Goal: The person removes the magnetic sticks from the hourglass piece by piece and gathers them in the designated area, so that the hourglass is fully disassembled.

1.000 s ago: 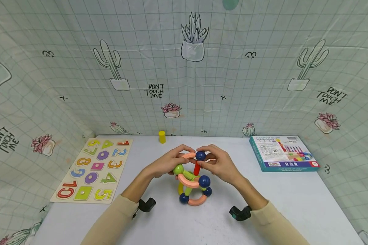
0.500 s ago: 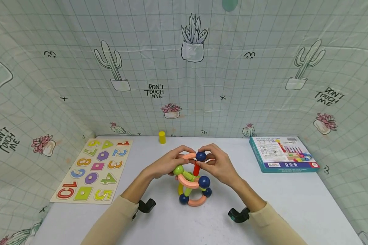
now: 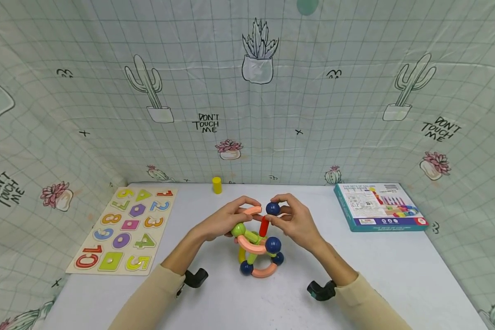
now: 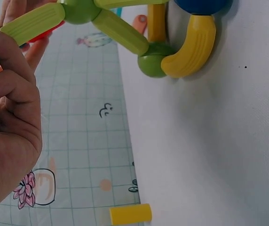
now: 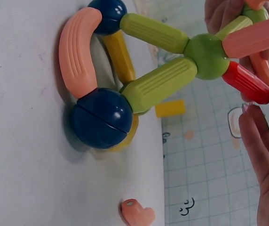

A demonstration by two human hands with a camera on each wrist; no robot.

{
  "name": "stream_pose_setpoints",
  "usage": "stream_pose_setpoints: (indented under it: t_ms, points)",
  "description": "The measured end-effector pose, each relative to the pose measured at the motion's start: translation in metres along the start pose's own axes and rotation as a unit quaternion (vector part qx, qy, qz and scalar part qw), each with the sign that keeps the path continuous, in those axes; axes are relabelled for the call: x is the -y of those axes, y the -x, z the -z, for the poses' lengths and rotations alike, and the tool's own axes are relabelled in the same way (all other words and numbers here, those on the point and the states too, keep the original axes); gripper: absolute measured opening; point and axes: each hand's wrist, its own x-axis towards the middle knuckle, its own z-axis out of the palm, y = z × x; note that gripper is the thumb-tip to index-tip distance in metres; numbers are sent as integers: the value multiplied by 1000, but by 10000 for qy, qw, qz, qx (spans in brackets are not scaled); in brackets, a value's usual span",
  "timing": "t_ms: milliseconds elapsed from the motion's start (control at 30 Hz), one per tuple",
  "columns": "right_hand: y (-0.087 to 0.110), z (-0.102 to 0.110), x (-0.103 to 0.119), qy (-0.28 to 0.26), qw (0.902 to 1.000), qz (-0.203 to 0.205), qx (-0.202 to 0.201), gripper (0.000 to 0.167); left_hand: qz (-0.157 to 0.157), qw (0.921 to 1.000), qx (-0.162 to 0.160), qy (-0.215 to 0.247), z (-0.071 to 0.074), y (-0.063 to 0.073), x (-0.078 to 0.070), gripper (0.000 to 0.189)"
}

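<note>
A toy frame of magnetic rods and balls stands on the table, its base made of navy balls (image 5: 102, 117), a curved pink rod (image 5: 78, 52) and yellow rods (image 4: 193, 49). Green rods rise from it to a green center ball (image 5: 207, 55), from which a red rod (image 3: 264, 226) slants upward. My left hand (image 3: 222, 222) holds a curved pink rod (image 3: 253, 210) at the top left, beside a green ball (image 3: 238, 229). With thumb and fingers my right hand (image 3: 298, 223) pinches a navy ball (image 3: 273, 209) just above the red rod; a small gap separates it from the pink rod.
A number puzzle board (image 3: 123, 229) lies at the left. At the back right is a teal boxed set (image 3: 381, 207). A yellow cylinder (image 3: 217, 185) stands near the back edge. The right wrist view shows a pink heart-shaped piece (image 5: 138, 213) on the table.
My right hand has shifted the navy ball slightly to the right, so it now sits apart from the pink rod's end. My left hand has barely moved.
</note>
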Motion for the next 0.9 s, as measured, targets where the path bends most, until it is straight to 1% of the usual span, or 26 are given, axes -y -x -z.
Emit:
stream_pose_setpoints:
  t_ms: [67, 233, 333, 433, 500, 600, 700, 800, 900]
  points:
    - [0, 2, -1, 21, 10000, -3, -61, 43, -5, 10000, 14, 1, 0, 0, 0, 37]
    - [-1, 7, -6, 282, 9991, 140, -285, 40, -29, 10000, 40, -5, 1, -1, 0, 36]
    - [0, 10, -10, 396, 9984, 135, -373, 38, -25, 10000, 62, 7, 1, -1, 0, 36]
    - [1, 15, -12, 491, 9981, 6, -368, 38, -18, 10000, 68, 12, 1, -1, -1, 37]
    - [3, 19, -14, 601, 9977, -154, -282, 38, -22, 9999, 96, 17, 1, -2, -1, 38]
    - [7, 29, -17, 737, 9958, -547, 27, 39, -19, 9999, 129, 22, 1, -3, -1, 37]
    - [13, 40, -23, 831, 9906, -976, 487, 41, -21, 9998, 171, 51, 3, -2, 0, 36]
    - [23, 50, -30, 866, 9809, -1387, 1052, 42, -8, 9999, 150, 40, 4, -1, 0, 35]
    - [35, 57, -35, 973, 9669, -1707, 1627, 39, -17, 9999, 135, 4, 5, 1, 1, 34]
